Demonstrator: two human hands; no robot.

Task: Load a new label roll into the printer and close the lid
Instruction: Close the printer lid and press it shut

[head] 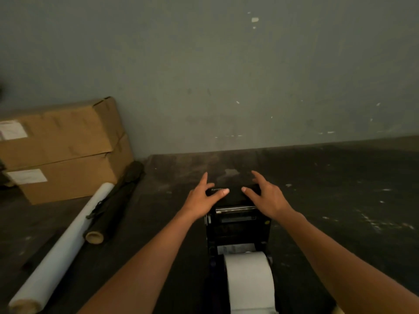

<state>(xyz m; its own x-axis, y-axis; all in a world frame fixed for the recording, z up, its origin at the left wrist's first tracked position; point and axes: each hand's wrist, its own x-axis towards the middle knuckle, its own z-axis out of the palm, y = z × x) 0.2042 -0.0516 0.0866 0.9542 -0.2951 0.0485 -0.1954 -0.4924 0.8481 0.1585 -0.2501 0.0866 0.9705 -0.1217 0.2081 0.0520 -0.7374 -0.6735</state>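
Black on the printer (238, 220) with pale lettering on its lid (233, 193), white on the label roll (249, 279), plain brown on two stacked cardboard boxes (61, 150) bearing white stickers, white and near-black on two long rolls (61, 245), grey-green on the wall (226, 75).

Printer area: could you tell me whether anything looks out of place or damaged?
Nothing is clearly damaged. Both hands, left and right, rest on the printer lid; the label roll sits behind it. The top box has a crumpled corner.
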